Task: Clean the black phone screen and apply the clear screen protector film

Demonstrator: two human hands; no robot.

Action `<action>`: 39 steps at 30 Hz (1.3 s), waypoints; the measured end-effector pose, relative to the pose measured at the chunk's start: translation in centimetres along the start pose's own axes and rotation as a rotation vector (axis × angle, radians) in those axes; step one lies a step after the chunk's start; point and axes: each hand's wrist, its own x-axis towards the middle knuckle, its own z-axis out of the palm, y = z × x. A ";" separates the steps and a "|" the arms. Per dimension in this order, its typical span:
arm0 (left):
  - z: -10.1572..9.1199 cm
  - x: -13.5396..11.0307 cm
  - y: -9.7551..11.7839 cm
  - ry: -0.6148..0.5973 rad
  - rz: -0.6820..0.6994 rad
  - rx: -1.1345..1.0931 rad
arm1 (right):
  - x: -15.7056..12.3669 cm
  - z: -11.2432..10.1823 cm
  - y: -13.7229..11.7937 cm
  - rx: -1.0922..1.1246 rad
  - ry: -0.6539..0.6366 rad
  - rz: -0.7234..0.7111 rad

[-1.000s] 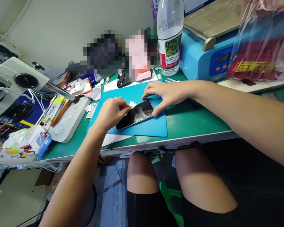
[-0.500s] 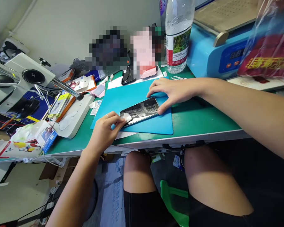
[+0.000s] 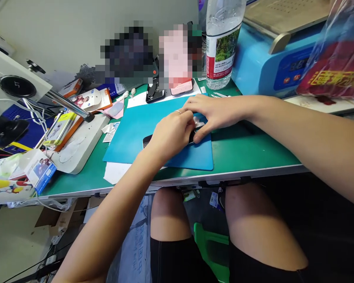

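Note:
A smartphone with a dark, glossy face lies on the blue mat, mostly hidden under my left hand. That hand's fingers are closed on a crumpled white wipe at the phone's right end. My right hand arches over the same end, its thumb against the near corner and its fingers curved around the far side, gripping the phone. Part of the wipe shows between the two hands.
Behind the mat lie more phones, with a water bottle beside a blue machine. On the left are a microscope stand, boxes and scraps. White paper pokes out under the mat's near edge.
My left hand has slid the wipe from the phone's left end to its right end, now beside my right hand. My right hand stays at the phone's right end. The view has shifted slightly.

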 end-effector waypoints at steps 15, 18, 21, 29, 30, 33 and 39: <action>-6.0 -7.4 -11.1 -0.018 -0.166 -0.032 | -0.3 -0.3 0.3 -0.009 -0.022 0.027; -5.1 -7.7 -11.4 0.140 -0.204 -0.047 | -0.2 -0.2 0.5 -0.032 -0.035 0.010; -3.7 -7.3 -11.2 0.197 -0.176 -0.048 | -0.1 -0.4 0.3 -0.040 0.000 0.025; -3.8 -8.3 -11.6 0.044 0.034 -0.071 | 0.0 -2.0 -1.8 -0.122 -0.102 0.079; -4.0 -8.5 -11.5 0.016 0.071 -0.068 | 0.1 -2.2 -2.2 -0.141 -0.114 0.089; -4.2 -8.7 -11.3 0.001 0.096 -0.031 | 0.9 -2.1 -3.8 -0.170 -0.149 0.076; -3.8 -8.6 -11.6 0.038 -0.032 0.053 | 4.9 0.1 -7.4 -0.133 -0.092 -0.060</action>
